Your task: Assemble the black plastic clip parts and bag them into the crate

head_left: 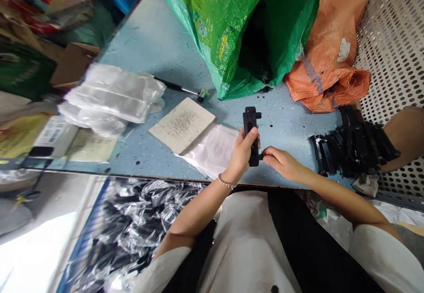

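My left hand (245, 149) is wrapped round a black plastic clamp-like part (251, 118), held upright over the front of the blue table. A short knob sticks out at its upper right. At the lower right of the part, the fingers of my right hand (280, 161) pinch a small black knob (261, 156). Left of my hands, a worn square board (185, 123) lies partly over a flat clear plastic bag (213, 149). A pile of similar-looking black parts (353, 142) sits to the right.
A green sack (228, 32) with black items inside stands at the back, beside an orange sack (331, 41). A rubber-headed hammer (179, 88) lies near stacked clear bags (112, 94). A perforated white panel (394, 41) borders the right. Below the edge are bagged black items (139, 226).
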Action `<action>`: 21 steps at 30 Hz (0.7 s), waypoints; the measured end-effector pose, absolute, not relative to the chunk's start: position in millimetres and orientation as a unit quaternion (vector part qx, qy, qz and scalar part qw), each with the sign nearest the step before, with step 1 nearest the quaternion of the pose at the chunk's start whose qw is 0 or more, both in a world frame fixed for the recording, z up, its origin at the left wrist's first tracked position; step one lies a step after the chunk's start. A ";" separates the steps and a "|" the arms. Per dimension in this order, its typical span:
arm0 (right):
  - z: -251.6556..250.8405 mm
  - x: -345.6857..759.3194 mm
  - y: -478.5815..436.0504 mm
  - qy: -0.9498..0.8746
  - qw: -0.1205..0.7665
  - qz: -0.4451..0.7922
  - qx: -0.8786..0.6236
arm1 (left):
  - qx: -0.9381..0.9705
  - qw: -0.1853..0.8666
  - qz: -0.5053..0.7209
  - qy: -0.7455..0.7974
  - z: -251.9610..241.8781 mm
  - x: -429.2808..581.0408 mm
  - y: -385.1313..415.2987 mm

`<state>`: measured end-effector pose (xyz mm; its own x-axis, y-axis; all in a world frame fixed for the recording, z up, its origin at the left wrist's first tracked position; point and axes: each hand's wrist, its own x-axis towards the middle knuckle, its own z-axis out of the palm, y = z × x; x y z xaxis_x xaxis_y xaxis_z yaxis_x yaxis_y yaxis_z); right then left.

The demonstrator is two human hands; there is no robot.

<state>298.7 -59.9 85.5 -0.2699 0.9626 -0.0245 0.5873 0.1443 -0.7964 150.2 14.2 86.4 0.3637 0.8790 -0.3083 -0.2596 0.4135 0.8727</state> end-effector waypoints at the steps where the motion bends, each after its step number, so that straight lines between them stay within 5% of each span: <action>1: 89.8 301.9 -57.2 -0.751 0.247 0.292 -0.538 | 0.331 0.776 0.359 0.400 86.5 150.3 19.0; 4: 96.1 304.8 -51.5 -0.831 0.200 0.181 -0.487 | 0.254 0.842 0.290 0.378 85.3 151.7 24.2; 11: 85.7 291.0 -58.0 -0.674 0.225 0.455 -0.538 | 0.438 0.649 0.469 0.408 88.8 146.5 2.7; 18: 106.4 299.4 -52.1 -0.765 0.222 0.308 -0.520 | 0.297 0.813 0.328 0.378 92.5 147.5 16.3; 21: 99.6 291.4 -55.4 -0.671 0.253 0.442 -0.539 | 0.346 0.748 0.412 0.389 90.5 147.6 9.2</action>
<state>291.4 -55.4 99.6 -0.2915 0.9469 -0.1358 0.4996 0.0297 -0.8657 147.6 9.2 90.5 0.3586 0.8848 -0.2975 -0.3472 0.4223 0.8374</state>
